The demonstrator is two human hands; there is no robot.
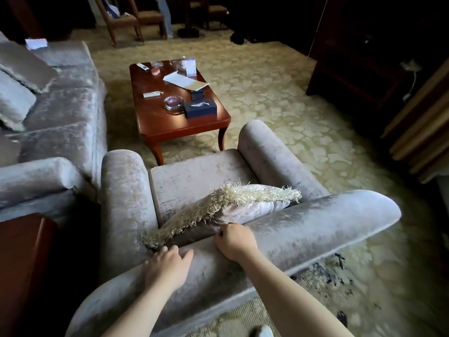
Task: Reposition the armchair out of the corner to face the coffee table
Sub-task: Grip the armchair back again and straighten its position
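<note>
I stand behind a grey velvet armchair (194, 176) whose seat points toward the reddish wooden coffee table (158, 122) just beyond it. My left hand (167, 266) lies on top of the backrest near its left end, fingers curled over the front edge. My right hand (234, 242) grips the backrest top near the middle, fingers hooked over the edge. A fringed cushion (243, 203) leans against the inside of the backrest, right in front of both hands.
A matching grey sofa (60, 113) stands close on the left, its arm almost touching the armchair. A dark wooden side table (24, 263) is at the lower left. The coffee table carries papers, an ashtray and a tissue box. Dark cabinets and curtains line the right; patterned carpet lies open between.
</note>
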